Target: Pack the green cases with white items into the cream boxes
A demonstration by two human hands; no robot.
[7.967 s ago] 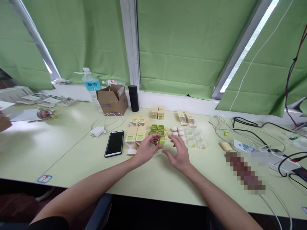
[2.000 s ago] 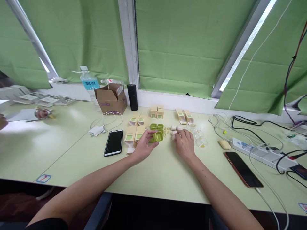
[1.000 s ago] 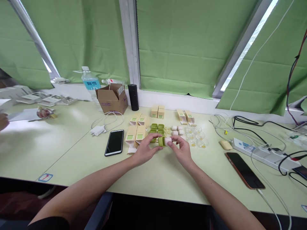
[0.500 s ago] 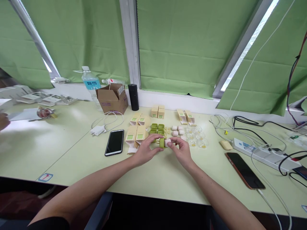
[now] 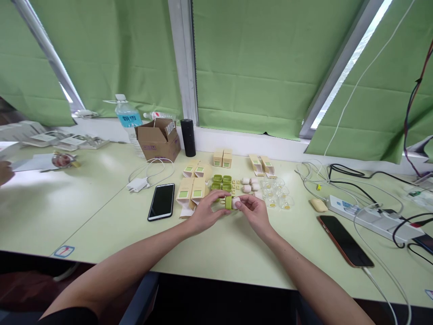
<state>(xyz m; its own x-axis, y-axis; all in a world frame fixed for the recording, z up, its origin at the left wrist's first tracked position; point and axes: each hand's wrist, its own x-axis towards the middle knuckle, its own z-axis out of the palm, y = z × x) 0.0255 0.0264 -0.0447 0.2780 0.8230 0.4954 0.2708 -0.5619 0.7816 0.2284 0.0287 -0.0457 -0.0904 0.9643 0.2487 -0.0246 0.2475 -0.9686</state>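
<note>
Between my two hands is a small green cup-like holder [image 5: 228, 202] with a pale pink rounded piece [image 5: 235, 203] at its open end. My left hand [image 5: 210, 211] pinches the green holder between thumb and fingers. On the other side, my right hand [image 5: 253, 212] grips the pink piece, thumb against it. Just beyond my hands sit several more green holders [image 5: 222, 179], tiny yellow parts [image 5: 236, 186], other pale pink pieces [image 5: 246, 188] and clear domes [image 5: 278, 193] with yellow spots. How deep the pink piece sits in the holder cannot be made out.
Small cardboard boxes [image 5: 192, 193] stand left of the parts, beside a black-screened phone [image 5: 161, 201]. Further back are a brown carton [image 5: 158, 141] and a black cylinder [image 5: 188, 137]. A charging phone [image 5: 345, 241] and power strip [image 5: 372, 219] lie right. Another person's hand [image 5: 5, 172] shows far left.
The pink piece and green holder have shifted very slightly against each other, with the pink piece a touch closer in. Both hands keep their grip.
</note>
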